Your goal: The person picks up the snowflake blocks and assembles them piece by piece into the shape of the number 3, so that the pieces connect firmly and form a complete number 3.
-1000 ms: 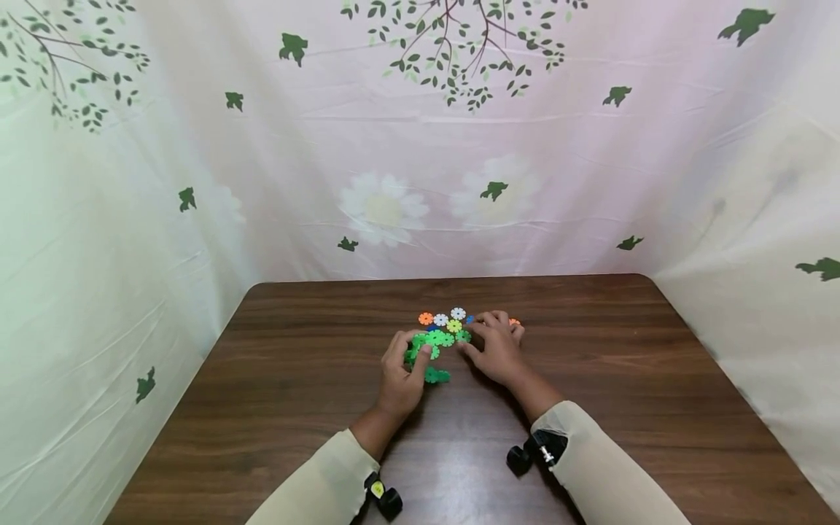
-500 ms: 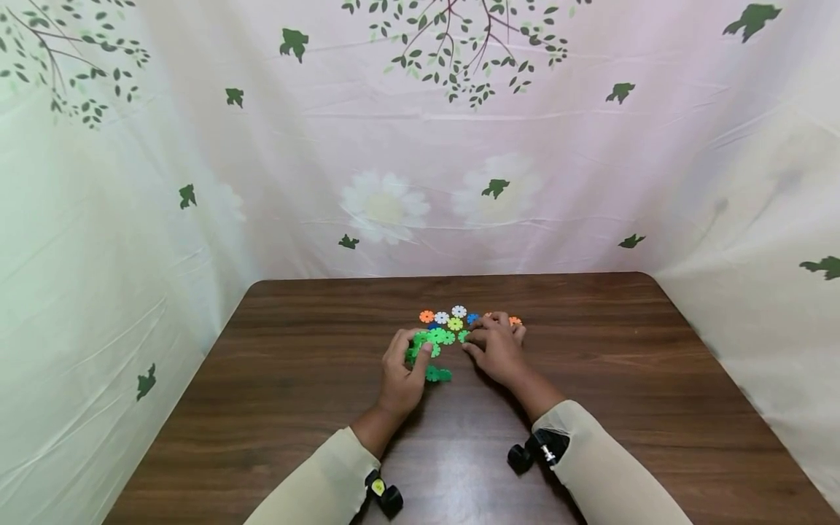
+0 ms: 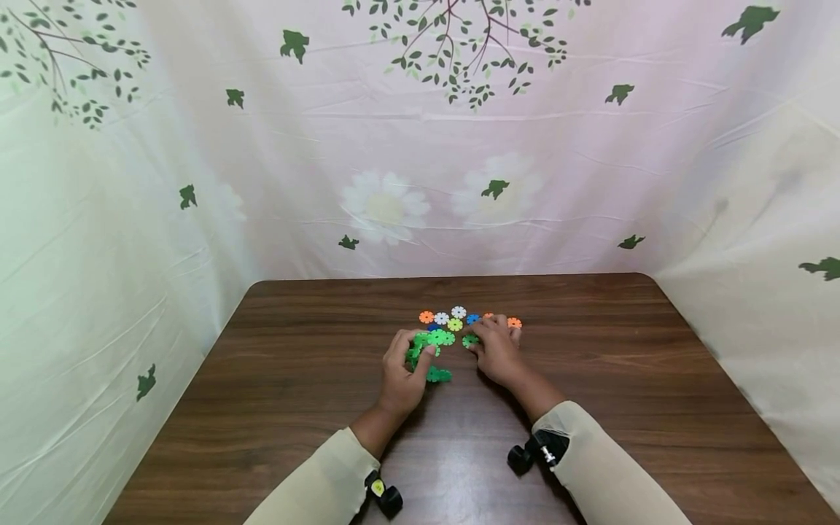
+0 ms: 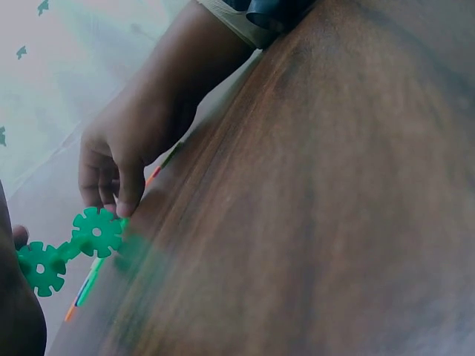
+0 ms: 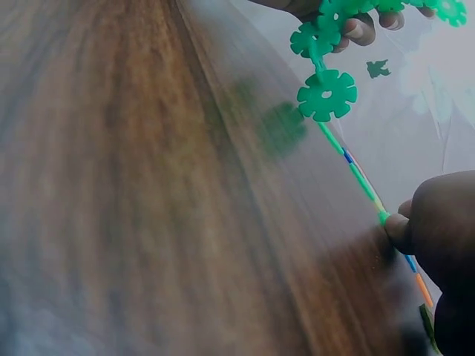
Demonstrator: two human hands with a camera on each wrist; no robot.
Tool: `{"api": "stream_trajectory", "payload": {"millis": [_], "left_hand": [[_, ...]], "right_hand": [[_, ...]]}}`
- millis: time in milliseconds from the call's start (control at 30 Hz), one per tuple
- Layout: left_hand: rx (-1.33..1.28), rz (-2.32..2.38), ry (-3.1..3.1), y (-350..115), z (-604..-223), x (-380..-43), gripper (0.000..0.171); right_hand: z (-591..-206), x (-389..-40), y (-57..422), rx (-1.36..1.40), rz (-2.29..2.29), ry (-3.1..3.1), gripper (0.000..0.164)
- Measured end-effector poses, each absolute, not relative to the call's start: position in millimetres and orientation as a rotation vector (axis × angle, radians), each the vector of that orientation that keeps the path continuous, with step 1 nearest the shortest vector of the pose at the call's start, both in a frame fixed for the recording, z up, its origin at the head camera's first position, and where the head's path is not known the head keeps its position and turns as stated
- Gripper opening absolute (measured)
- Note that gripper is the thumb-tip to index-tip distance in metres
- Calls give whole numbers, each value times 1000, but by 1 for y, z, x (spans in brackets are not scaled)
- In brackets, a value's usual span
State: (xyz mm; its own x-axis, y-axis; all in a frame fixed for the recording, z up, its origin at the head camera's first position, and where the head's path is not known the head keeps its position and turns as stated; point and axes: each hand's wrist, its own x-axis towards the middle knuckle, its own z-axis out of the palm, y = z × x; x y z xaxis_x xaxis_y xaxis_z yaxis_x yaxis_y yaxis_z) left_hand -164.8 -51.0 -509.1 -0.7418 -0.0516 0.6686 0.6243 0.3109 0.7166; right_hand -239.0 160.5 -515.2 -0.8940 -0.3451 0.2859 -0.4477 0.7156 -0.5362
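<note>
My left hand [image 3: 402, 375] grips a joined group of green interlocking discs [image 3: 436, 337] with notched edges. In the left wrist view two linked discs [image 4: 96, 231] stick out from this hand, a little above the wooden table. At the right, my right hand [image 3: 500, 351] pinches a single green disc [image 3: 469, 340] between thumb and fingers, low at the tabletop. The right wrist view shows only the edge of that disc [image 5: 384, 217] at the thumb tip. A gap lies between this disc and the green group. The left fingers hide part of the group.
Loose flat discs lie beyond the hands: orange [image 3: 426, 317], white [image 3: 459, 312], yellow [image 3: 455, 324] and blue [image 3: 472, 319]. Another orange disc [image 3: 515, 323] lies right of the right hand. The brown table [image 3: 295, 350] ends at a curtain [image 3: 420, 146] at the back.
My right hand's fingers have drawn the single green disc slightly right and nearer, away from the loose discs. The left hand with the green group stays almost still.
</note>
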Motion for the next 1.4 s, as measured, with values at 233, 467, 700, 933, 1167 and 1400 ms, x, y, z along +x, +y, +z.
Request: {"api": "stream_trajectory", "payload": {"millis": [233,467,700,933,1167,1400], "left_hand": [[-519,-1480,-1980,-50,-511,-165,22],[-500,-1448,-1975,-49,-510,-165,23],[-511,-1443,-1993,-52,-513,-166,21],[-517,-1448,-1985,-53,-512,-166,20],[-520,-1403,-1967,-50,-512,-167,23],[-494,-1398,-1979,-48,-511,-166,22]], "right_hand": [[-517,-237,162,678,937,-2639,19],[-517,-235,162,714,959,-2536,6],[-516,-233,161,729,994,-2371,10],[-513,-230,159,805,1020,-2181,11],[-501,-224,157,817,1107,-2121,12],[-492,-218,154,847,1240,-2073,11]]}}
